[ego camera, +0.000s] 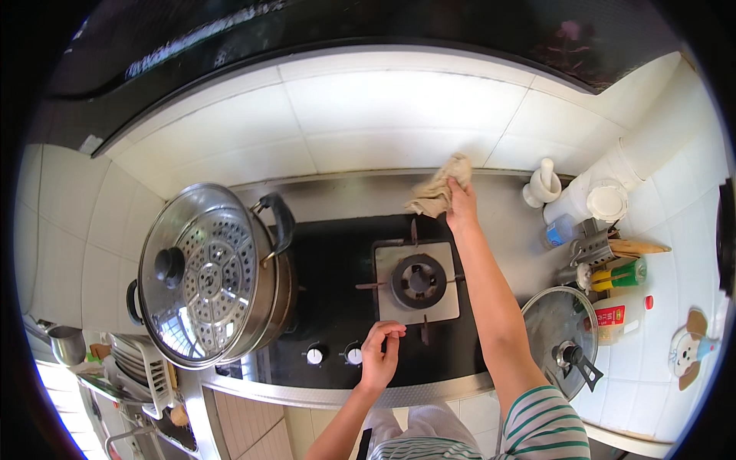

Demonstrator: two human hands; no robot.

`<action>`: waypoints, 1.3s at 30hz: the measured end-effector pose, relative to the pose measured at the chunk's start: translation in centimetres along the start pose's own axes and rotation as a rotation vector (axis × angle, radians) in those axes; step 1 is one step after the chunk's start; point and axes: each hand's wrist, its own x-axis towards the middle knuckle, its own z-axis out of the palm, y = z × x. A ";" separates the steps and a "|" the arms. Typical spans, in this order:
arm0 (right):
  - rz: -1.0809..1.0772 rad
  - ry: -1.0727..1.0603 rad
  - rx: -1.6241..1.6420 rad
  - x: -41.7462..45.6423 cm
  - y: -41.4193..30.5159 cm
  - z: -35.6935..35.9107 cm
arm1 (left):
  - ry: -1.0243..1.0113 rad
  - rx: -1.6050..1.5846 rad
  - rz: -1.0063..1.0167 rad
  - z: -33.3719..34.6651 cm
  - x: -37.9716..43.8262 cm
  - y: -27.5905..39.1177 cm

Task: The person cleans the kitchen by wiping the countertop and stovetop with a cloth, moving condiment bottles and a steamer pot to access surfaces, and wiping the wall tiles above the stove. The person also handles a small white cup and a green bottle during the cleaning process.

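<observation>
My right hand (462,202) grips a crumpled beige cloth (440,187) over the steel counter behind the stove, near the tiled wall. Below that arm lies the black glass gas stove (333,259), with a round burner (418,282) on a square metal plate. My left hand (380,355) hovers above the stove's front part, near the burner plate, fingers curled and nothing seen in them. To its left, two white control knobs (314,356) sit on the glass. A large steel steamer pot (270,299) with a glass lid (201,253) stands over the stove's left side.
On the right stand a white mortar and pestle (541,185), a plastic bottle (558,231), a perforated utensil holder (592,250), a jug with a red cap (624,316) and a glass pan lid (552,339). A dish rack (156,374) with plates is at lower left. A dark range hood (345,23) overhangs.
</observation>
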 end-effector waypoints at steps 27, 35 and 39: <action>-0.330 0.510 0.088 10.5 3.6 3.5 | -0.028 0.041 -0.030 2.2 2.5 -0.2; 0.049 -0.034 -0.113 5.5 7.3 7.7 | -0.072 0.012 0.010 3.8 4.5 0.5; -0.103 0.137 -0.043 7.8 3.5 2.4 | -0.071 0.020 0.026 2.6 4.5 0.2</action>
